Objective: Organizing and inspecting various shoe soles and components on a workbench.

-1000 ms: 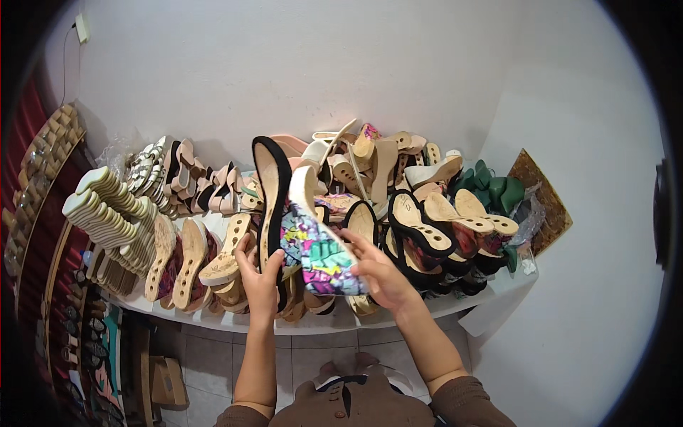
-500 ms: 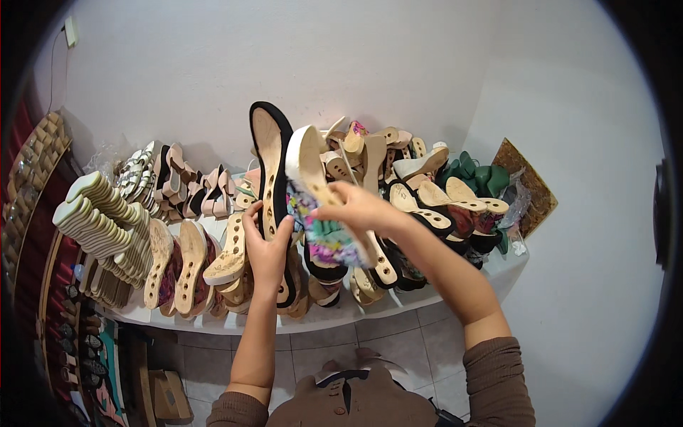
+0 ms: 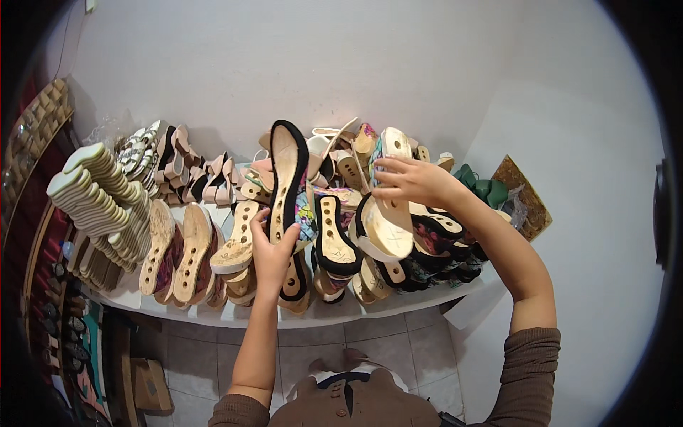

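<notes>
My left hand (image 3: 272,249) is closed around the lower part of a black-edged platform shoe sole (image 3: 288,160), held upright over the table. Its pale wooden face has a row of holes, and colourful patterned material shows behind its right side. My right hand (image 3: 407,179) grips a white-edged shoe sole (image 3: 386,231) across its middle, with fingers bent over its left side. A strip of patterned colour shows beside those fingers. Between the two held soles, another black-edged sole (image 3: 331,235) rests on the table's pile.
A white-covered table (image 3: 334,317) bears rows of soles. At its left stands a stack of cream sole pieces (image 3: 99,196); strappy sandals (image 3: 139,153) lie behind. Green shoe parts (image 3: 487,188) and a brown board (image 3: 530,206) are at the right. A cardboard box (image 3: 151,386) sits on the floor.
My right hand has carried the white-edged sole to the right, away from the black-edged one, and turned it. The black-edged sole in my left hand sits slightly lower and further right.
</notes>
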Available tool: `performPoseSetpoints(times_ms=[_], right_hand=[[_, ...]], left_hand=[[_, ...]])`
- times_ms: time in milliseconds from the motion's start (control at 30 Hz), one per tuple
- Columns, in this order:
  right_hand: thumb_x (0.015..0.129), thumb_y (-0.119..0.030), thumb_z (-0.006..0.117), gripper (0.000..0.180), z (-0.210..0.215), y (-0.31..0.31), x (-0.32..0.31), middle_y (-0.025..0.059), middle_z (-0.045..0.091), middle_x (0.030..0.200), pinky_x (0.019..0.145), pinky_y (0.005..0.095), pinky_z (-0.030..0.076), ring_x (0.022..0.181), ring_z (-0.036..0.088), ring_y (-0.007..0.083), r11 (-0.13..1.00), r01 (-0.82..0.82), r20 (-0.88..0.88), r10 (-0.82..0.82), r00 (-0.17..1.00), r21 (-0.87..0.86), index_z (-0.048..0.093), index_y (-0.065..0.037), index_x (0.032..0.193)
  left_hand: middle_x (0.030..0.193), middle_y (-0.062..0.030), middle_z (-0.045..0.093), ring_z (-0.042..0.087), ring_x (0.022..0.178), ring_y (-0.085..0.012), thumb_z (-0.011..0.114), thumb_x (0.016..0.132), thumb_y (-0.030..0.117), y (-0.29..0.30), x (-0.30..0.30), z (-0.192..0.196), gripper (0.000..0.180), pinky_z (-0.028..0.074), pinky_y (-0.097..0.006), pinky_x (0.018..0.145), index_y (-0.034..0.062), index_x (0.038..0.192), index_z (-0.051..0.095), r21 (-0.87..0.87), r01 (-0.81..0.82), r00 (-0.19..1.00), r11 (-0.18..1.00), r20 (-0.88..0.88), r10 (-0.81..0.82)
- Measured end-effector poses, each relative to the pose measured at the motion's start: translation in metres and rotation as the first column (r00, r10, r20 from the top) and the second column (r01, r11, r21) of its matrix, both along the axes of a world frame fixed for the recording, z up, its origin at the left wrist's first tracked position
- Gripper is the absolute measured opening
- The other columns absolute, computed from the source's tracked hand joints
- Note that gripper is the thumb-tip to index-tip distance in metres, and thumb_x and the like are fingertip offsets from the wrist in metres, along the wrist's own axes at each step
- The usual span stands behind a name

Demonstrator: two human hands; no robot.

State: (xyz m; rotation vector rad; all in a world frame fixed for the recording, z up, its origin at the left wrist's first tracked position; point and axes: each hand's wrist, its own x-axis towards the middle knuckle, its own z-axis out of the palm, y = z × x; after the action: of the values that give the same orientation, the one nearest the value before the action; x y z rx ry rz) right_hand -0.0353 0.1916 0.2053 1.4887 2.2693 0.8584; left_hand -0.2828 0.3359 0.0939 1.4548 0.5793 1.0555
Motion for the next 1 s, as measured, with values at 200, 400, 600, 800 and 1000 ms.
performPoseSetpoints(times_ms=[200,400,600,800,1000], right_hand=[[0.074,-0.011,0.055,0.04,-0.016,0.007,-0.011,0.0038,0.047,0.117,0.101,0.032,0.036,0.123,0.037,0.0245,0.964,-0.182,0.143,0.211,0.967,-0.193,0.041,-0.027,0.108],[0.074,-0.01,0.054,0.04,-0.041,0.003,-0.013,0.0035,0.04,0.126,0.094,0.0299,0.042,0.116,0.044,0.0223,0.949,-0.148,0.068,0.173,0.983,-0.279,0.039,-0.032,0.105],[0.077,-0.011,0.051,0.042,-0.042,-0.006,-0.015,0.0033,0.038,0.128,0.097,0.0301,0.039,0.12,0.04,0.0195,0.973,-0.032,0.053,0.045,0.998,-0.229,0.037,-0.034,0.109],[0.078,-0.012,0.052,0.035,-0.066,-0.001,-0.011,0.0014,0.041,0.123,0.101,0.0325,0.034,0.122,0.036,0.0195,0.962,-0.031,0.141,0.072,0.987,-0.271,0.037,-0.031,0.104],[0.078,-0.015,0.053,0.031,-0.08,0.001,-0.004,0.0002,0.043,0.121,0.103,0.0342,0.03,0.123,0.034,0.0189,0.962,0.002,0.211,0.058,0.976,-0.273,0.036,-0.03,0.099]], left_hand=[[0.104,-0.0178,0.053,0.055,0.09,-0.0224,0.069,0.07,0.017,0.004,-0.002,-0.023,0.059,0.043,-0.031,0.081,-0.0033,0.116,0.039,0.139,-0.078,0.993,0.987,-0.075,0.089],[0.102,-0.0194,0.055,0.056,0.092,-0.0242,0.069,0.07,0.017,-0.001,-0.009,-0.021,0.059,0.043,-0.033,0.083,-0.0028,0.116,0.039,0.141,-0.072,0.991,0.987,-0.105,0.087],[0.103,-0.0198,0.055,0.055,0.093,-0.0248,0.069,0.07,0.018,0.005,-0.01,-0.031,0.06,0.042,-0.033,0.083,-0.0026,0.117,0.038,0.126,-0.038,0.992,0.991,-0.116,0.053],[0.105,-0.0199,0.054,0.055,0.093,-0.0244,0.068,0.071,0.019,0.004,-0.007,-0.024,0.059,0.043,-0.033,0.082,-0.0024,0.117,0.038,0.07,-0.007,0.989,0.997,-0.144,0.017],[0.105,-0.0165,0.047,0.047,0.096,-0.0212,0.068,0.071,0.021,0.006,-0.011,-0.029,0.063,0.04,-0.032,0.084,-0.0008,0.121,0.036,0.113,0.042,0.981,0.993,-0.195,-0.019]])
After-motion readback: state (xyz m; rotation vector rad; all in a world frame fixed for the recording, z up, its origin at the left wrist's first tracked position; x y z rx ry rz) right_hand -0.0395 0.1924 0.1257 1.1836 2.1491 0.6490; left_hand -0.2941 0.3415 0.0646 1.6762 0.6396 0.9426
